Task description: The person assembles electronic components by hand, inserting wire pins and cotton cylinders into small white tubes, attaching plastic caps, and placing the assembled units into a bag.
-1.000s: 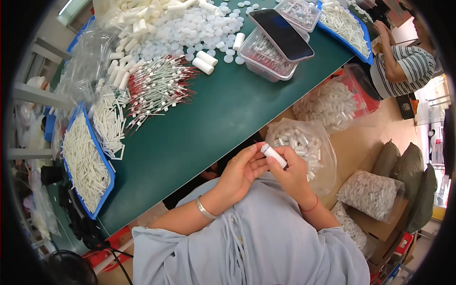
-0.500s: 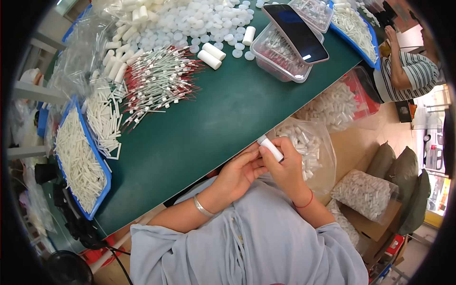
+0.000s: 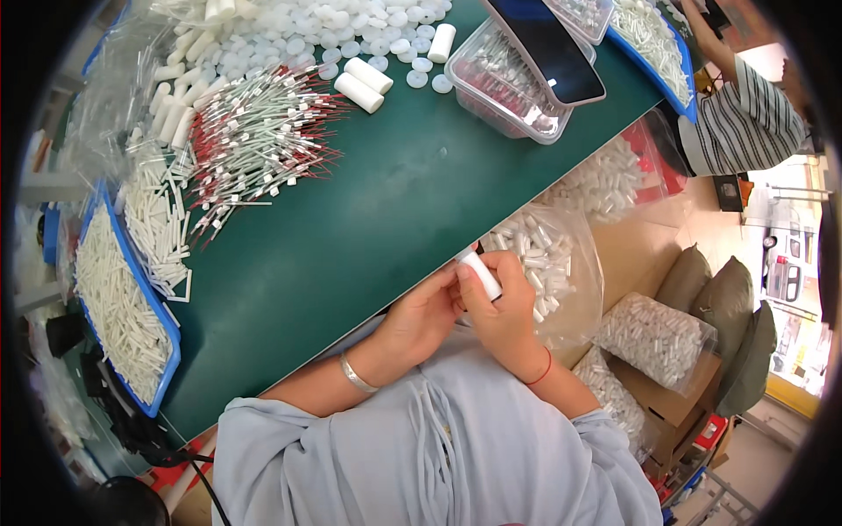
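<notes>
Just off the table's near edge, my right hand grips a white cylindrical tube between thumb and fingers, tilted, with a dark spot at its lower end. My left hand is closed beside it, its bent fingers meeting the tube's upper end. Those fingertips are partly covered by my right hand, so what they pinch cannot be made out. More white cylinders lie on the green table, along with a heap of translucent round caps and a pile of thin white-and-red wired sticks.
Blue trays of thin white rods stand at the left and far right. A phone rests on a clear plastic box. Below the edge sits a bag of white tubes. Another person in stripes is at far right.
The whole view has shifted, so table and piles sit further left and up. My left fingers have curled in closer to the tube, which stays in my right hand.
</notes>
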The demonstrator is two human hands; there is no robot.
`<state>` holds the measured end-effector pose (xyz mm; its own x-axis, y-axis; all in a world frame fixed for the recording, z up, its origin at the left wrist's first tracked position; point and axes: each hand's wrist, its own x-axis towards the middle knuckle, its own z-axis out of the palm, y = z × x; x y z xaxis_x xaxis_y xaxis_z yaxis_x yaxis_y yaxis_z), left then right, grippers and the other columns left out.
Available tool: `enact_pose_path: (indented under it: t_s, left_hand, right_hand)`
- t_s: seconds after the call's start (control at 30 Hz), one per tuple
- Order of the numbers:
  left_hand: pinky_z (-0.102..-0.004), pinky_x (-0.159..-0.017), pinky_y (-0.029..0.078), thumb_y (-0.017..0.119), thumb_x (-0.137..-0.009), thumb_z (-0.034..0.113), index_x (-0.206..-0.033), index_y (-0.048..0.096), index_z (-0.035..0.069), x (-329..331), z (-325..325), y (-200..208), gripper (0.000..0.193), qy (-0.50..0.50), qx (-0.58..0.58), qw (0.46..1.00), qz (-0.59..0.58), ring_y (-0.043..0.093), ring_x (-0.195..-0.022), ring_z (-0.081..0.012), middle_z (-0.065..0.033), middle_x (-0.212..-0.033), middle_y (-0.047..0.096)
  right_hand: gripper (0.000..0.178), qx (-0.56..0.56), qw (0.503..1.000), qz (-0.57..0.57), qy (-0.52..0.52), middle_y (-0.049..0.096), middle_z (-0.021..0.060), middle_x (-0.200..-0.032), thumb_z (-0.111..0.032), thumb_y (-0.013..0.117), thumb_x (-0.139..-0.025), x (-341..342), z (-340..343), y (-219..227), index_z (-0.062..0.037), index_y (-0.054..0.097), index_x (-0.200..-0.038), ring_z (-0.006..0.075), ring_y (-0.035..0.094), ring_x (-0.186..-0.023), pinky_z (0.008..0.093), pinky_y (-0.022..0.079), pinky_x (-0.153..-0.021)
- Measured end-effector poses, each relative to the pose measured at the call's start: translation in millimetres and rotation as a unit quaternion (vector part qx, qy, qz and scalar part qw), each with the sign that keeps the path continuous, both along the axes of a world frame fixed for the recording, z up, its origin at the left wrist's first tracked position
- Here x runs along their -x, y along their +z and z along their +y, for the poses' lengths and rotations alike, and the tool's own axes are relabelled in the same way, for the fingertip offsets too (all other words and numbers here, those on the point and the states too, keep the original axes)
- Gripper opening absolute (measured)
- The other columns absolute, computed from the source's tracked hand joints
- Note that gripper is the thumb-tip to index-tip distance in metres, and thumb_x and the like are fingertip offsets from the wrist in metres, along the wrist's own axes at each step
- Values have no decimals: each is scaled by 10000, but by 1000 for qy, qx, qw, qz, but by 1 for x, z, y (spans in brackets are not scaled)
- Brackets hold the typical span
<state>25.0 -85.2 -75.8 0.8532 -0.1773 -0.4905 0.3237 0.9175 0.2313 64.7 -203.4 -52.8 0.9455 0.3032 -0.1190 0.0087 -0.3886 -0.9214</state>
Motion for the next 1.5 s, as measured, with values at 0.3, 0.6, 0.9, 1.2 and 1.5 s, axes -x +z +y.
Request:
enact_pose_path:
  t_s: [0.3, 0.6, 0.9, 1.2, 1.5]
  left_hand:
    - [-319, -940, 443, 486, -998, 218, -1305, 527, 114, 9, 5, -5, 327, -57, -86, 992, -68, 517, -1157, -141, -3, -1294, 546]
    - [-275, -774, 485, 426, -1020, 233, -1317, 497, 75, 7, 0, -6, 344, -42, -99, 992, -64, 579, -845, -121, -32, -977, 629]
    - [-372, -1057, 346, 367, -995, 167, -1308, 475, 44, 23, 5, -11, 353, -54, -73, 995, -34, 452, -1247, -192, -72, -1318, 506]
    - [-328, -1004, 385, 411, -999, 228, -1259, 495, 81, 20, 5, -2, 310, -37, -57, 996, -65, 491, -1161, -146, -35, -1230, 534]
    - [-335, -1039, 359, 376, -1003, 236, -1353, 412, 63, 24, -2, 12, 392, -54, -112, 988, -96, 461, -1215, -148, -39, -1301, 492]
  right_hand:
    - [278, -297, 905, 295, -75, 361, -48, -557, -287, 465, -1000, 9, 6, -7, -64, 494, -836, 32, 255, -455, 212, 202, -404]
    - [305, -337, 865, 351, -125, 371, -44, -561, -310, 479, -993, 10, 17, 9, -88, 458, -785, 38, 268, -448, 217, 214, -395]
    - [208, -127, 992, 18, -5, 601, 36, -775, -77, 621, -896, 13, -2, -26, -11, 510, -1059, 67, 545, -626, 197, 436, -532]
    - [242, 55, 949, -304, 58, 610, 160, -738, -65, 658, -843, 2, 3, -28, 12, 556, -1049, 302, 621, -631, 363, 479, -547]
    - [262, 44, 938, -337, 65, 617, 163, -793, -61, 676, -814, 2, -2, -32, 7, 560, -1038, 293, 622, -652, 363, 485, -565]
